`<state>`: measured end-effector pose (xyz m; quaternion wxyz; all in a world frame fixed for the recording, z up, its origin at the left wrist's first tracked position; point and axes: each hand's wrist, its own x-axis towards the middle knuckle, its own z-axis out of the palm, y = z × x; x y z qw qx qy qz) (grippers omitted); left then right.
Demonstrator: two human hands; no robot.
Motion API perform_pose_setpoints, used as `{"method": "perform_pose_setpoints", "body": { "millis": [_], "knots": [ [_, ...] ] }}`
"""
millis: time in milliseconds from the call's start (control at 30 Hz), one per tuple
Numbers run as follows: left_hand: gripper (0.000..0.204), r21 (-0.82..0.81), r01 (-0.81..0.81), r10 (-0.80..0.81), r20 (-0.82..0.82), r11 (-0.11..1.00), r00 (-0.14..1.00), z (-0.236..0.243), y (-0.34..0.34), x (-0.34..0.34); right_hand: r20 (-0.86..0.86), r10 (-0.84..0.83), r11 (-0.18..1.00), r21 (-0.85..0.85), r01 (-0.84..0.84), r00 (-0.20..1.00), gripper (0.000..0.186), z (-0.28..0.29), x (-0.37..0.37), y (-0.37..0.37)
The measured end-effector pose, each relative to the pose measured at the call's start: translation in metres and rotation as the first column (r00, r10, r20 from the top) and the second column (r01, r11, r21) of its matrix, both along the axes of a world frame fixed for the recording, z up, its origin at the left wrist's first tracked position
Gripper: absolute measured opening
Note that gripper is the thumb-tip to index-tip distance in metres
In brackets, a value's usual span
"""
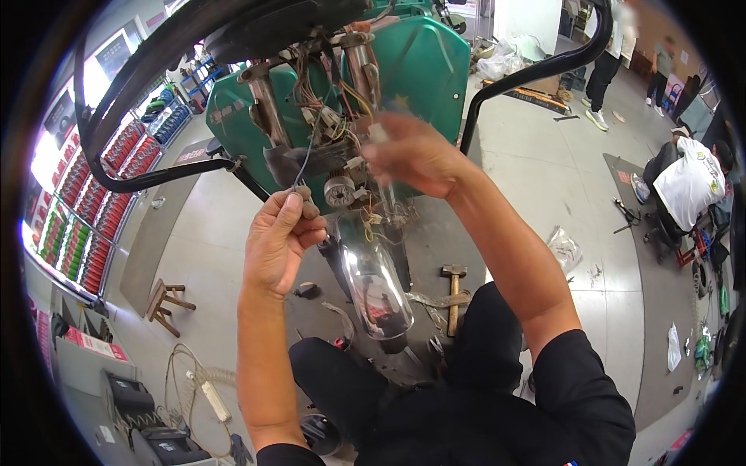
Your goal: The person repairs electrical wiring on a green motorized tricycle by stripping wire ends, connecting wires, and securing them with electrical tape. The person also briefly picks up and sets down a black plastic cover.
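Note:
A green three-wheeled vehicle's front (423, 66) stands before me with its wiring laid bare. My left hand (284, 229) is closed in a pinch on the lower end of a thin dark wire (309, 155) that hangs from the wiring bundle (315, 85). To the right, motion smears my right hand (412, 151). Its fingers are close to a white connector (378, 133) and yellow-red wires, and I cannot tell whether it grips them. Between and below the hands are a round metal part (339, 191) and a chrome front mudguard (377, 291).
Black tube bars (536, 68) curve around both sides. On the floor lie a hammer (454, 295), pliers (437, 346) and a plastic bag (565, 250). A wooden stool (165, 305) stands left. A person in a white shirt (691, 186) sits at right; others stand farther back.

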<state>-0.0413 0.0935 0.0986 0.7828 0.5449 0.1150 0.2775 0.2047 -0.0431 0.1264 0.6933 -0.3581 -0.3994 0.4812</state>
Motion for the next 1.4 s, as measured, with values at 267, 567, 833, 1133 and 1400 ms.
{"method": "perform_pose_setpoints", "body": {
  "millis": [267,567,833,1133,1400],
  "knots": [
    [0.022,0.109,-0.002,0.008,-0.055,0.994,0.998,-0.005,0.001,-0.003,-0.054,-0.002,0.994,-0.108,-0.004,0.999,0.028,-0.017,-0.018,-0.020],
    [0.028,0.117,-0.031,0.044,-0.113,0.993,0.993,-0.015,-0.001,-0.002,-0.121,-0.062,0.992,-0.119,0.048,0.991,0.018,-0.050,-0.020,-0.055],
    [0.030,0.091,0.020,-0.006,-0.149,0.996,0.989,-0.021,-0.008,0.013,-0.201,-0.029,0.996,-0.091,0.011,0.979,0.021,-0.062,-0.038,-0.065],
    [0.027,0.030,0.055,-0.051,-0.140,0.998,0.989,-0.022,-0.019,0.011,-0.140,-0.078,0.993,-0.103,0.063,0.987,0.023,-0.076,-0.065,-0.057],
    [0.026,-0.036,0.116,-0.118,-0.074,0.993,0.990,-0.015,-0.021,0.019,-0.111,-0.061,0.994,-0.098,0.050,0.992,0.019,-0.081,-0.083,-0.057]
  ]
}}
